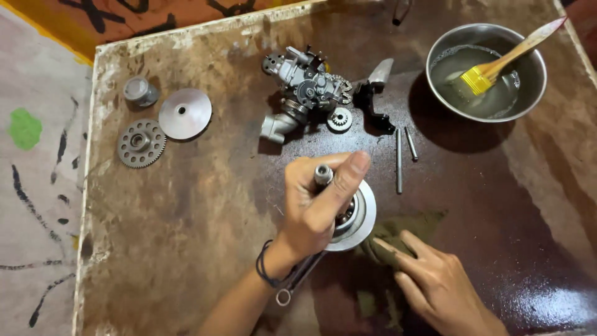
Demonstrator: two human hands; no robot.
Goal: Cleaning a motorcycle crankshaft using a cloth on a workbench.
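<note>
A dull olive-green cloth rag (398, 231) is being pressed flat to the stained brown metal tabletop (205, 205) under the extended, loosely spread fingers of the right hand (435, 283), at the near edge. Just beside it, a round silver metal pulley assembly with an upright shaft (357, 214) is being gripped by the left hand (314, 208), fingers (348, 180) clamped around the shaft, thumb along it. A wiping step appears to be under way; bringing rag to pulley would come next. A steel wrench (298, 280) is lying beneath the left wrist. Farther off, a grey engine casting (301, 87) and a steel bowl holding a yellow brush (485, 71) are standing.
</note>
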